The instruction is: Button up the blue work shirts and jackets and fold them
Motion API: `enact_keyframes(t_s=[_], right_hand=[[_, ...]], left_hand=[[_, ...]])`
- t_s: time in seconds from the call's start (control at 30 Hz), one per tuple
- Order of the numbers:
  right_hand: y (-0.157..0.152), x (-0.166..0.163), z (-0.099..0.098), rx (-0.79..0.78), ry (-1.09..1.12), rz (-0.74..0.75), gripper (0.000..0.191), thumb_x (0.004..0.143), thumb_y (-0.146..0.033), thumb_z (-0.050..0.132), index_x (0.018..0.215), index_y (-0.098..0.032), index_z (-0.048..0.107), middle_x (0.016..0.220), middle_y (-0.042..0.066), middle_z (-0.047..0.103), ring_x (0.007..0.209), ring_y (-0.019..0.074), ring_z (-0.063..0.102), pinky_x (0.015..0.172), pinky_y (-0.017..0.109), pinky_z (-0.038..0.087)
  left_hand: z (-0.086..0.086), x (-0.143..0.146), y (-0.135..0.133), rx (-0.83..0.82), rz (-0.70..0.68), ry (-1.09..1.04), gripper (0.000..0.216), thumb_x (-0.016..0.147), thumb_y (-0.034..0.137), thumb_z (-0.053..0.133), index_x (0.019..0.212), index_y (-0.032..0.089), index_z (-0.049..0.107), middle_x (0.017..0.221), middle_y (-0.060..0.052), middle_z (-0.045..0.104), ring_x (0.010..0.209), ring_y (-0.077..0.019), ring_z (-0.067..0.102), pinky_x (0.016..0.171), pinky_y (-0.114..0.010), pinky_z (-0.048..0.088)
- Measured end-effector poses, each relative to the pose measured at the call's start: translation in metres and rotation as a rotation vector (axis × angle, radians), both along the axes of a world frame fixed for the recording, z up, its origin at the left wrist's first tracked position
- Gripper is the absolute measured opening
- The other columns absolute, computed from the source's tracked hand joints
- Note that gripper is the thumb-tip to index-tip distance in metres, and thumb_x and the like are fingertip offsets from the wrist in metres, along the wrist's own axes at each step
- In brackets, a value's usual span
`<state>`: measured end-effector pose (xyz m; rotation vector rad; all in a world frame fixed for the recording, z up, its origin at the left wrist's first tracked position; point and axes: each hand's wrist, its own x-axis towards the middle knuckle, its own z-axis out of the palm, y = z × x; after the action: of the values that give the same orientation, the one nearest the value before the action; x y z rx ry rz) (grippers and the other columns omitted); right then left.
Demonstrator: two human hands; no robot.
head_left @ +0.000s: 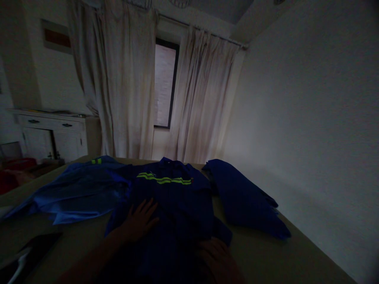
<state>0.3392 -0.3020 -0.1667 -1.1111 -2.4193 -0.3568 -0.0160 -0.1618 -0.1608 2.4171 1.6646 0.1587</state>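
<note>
Head view. Left hand (141, 220), fingers spread flat, presses on the dark blue work jacket with yellow-green reflective stripes (174, 197), which is spread on the olive bed surface (266, 256). Right hand (217, 256) rests at the jacket's near edge; its grip is indiscernible in the dimness. Beyond the hands: cream curtains (130, 90) and a dark-framed window (164, 86). Left of them: a light blue garment (77, 193).

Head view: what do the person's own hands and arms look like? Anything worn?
Both the left hand and right hand are bare, without gloves. The left forearm shows no sleeve. It is too dim to tell any ring or watch.
</note>
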Motion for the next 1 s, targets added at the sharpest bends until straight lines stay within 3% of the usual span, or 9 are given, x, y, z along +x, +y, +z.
enact_keyframes(t_s=[0.1, 0.23, 0.33, 0.4, 0.53, 0.6, 0.67, 0.77, 1.0], right_hand=[[0.002, 0.004, -0.021, 0.102, -0.005, 0.065, 0.003, 0.097, -0.029, 0.066, 0.1, -0.03, 0.066, 0.097, -0.004, 0.073, 0.091, 0.0169, 0.066, 0.106, 0.037, 0.042], [0.005, 0.007, -0.035, 0.067, -0.03, 0.063, 0.01, 0.098, -0.031, 0.063, 0.089, -0.027, 0.064, 0.08, -0.004, 0.07, 0.077, 0.0156, 0.063, 0.104, 0.039, 0.04], [0.005, -0.001, -0.017, -0.1, -0.116, 0.097, 0.017, 0.095, -0.034, 0.065, 0.081, -0.025, 0.064, 0.077, -0.003, 0.071, 0.072, 0.016, 0.062, 0.089, 0.034, 0.044], [0.005, -0.014, 0.008, -0.26, -0.169, 0.123, 0.022, 0.092, -0.037, 0.068, 0.075, -0.024, 0.064, 0.075, -0.003, 0.07, 0.069, 0.016, 0.062, 0.077, 0.03, 0.044], [0.015, -0.061, 0.063, -0.383, -0.024, -0.089, 0.026, 0.092, -0.051, 0.068, 0.091, -0.024, 0.067, 0.092, 0.003, 0.074, 0.083, 0.0223, 0.066, 0.077, 0.031, 0.044], [0.028, -0.09, 0.076, -0.398, 0.043, -0.236, 0.037, 0.093, -0.058, 0.063, 0.098, -0.022, 0.068, 0.097, 0.008, 0.075, 0.088, 0.0265, 0.068, 0.082, 0.036, 0.045], [0.044, -0.116, 0.076, -0.43, 0.002, -0.33, 0.046, 0.092, -0.061, 0.062, 0.102, -0.017, 0.07, 0.1, 0.016, 0.075, 0.092, 0.0328, 0.07, 0.084, 0.042, 0.047], [0.067, -0.132, 0.062, -0.498, -0.076, -0.401, 0.033, 0.09, -0.04, 0.064, 0.104, -0.012, 0.073, 0.101, 0.021, 0.075, 0.092, 0.036, 0.073, 0.078, 0.043, 0.049], [0.091, -0.086, 0.04, -0.658, 0.429, -0.263, 0.011, 0.085, -0.02, 0.061, 0.087, -0.019, 0.072, 0.087, 0.006, 0.075, 0.084, 0.0211, 0.069, 0.073, 0.028, 0.045]], left_hand=[[0.0, 0.0, 0.012, -0.012, 0.022, 0.054, 0.07, 0.099, 0.067, 0.026, 0.16, 0.033, 0.027, 0.17, -0.004, 0.014, 0.157, -0.0384, 0.012, 0.118, -0.075, 0.01], [0.024, 0.008, 0.034, -0.096, 0.02, 0.094, 0.065, 0.094, 0.053, 0.046, 0.154, 0.029, 0.045, 0.165, -0.012, 0.032, 0.15, -0.0407, 0.032, 0.115, -0.068, 0.031], [0.046, 0.029, 0.05, -0.111, 0.05, 0.097, 0.042, 0.086, 0.037, 0.058, 0.121, 0.021, 0.074, 0.133, -0.021, 0.068, 0.121, -0.0406, 0.065, 0.096, -0.055, 0.053], [0.051, 0.049, 0.051, -0.065, 0.087, 0.085, 0.031, 0.087, 0.029, 0.055, 0.105, 0.017, 0.078, 0.115, -0.023, 0.074, 0.108, -0.0396, 0.071, 0.087, -0.051, 0.056], [0.033, 0.077, 0.032, 0.115, 0.127, -0.001, 0.033, 0.098, 0.02, 0.04, 0.114, 0.017, 0.068, 0.122, -0.019, 0.069, 0.116, -0.0308, 0.066, 0.095, -0.043, 0.051], [0.02, 0.079, 0.023, 0.168, 0.119, -0.05, 0.033, 0.103, 0.023, 0.034, 0.113, 0.019, 0.065, 0.118, -0.015, 0.07, 0.112, -0.0256, 0.067, 0.096, -0.039, 0.049], [0.01, 0.074, 0.018, 0.19, 0.088, -0.089, 0.029, 0.104, 0.027, 0.035, 0.107, 0.02, 0.063, 0.111, -0.011, 0.071, 0.106, -0.023, 0.068, 0.094, -0.035, 0.048], [0.002, 0.064, 0.019, 0.204, 0.032, -0.131, 0.024, 0.105, 0.027, 0.038, 0.102, 0.021, 0.061, 0.108, -0.007, 0.071, 0.104, -0.0201, 0.067, 0.093, -0.031, 0.046], [0.003, 0.069, 0.013, 0.235, 0.021, -0.171, 0.026, 0.104, 0.022, 0.034, 0.104, 0.019, 0.06, 0.102, -0.011, 0.071, 0.097, -0.0245, 0.066, 0.09, -0.038, 0.046]])
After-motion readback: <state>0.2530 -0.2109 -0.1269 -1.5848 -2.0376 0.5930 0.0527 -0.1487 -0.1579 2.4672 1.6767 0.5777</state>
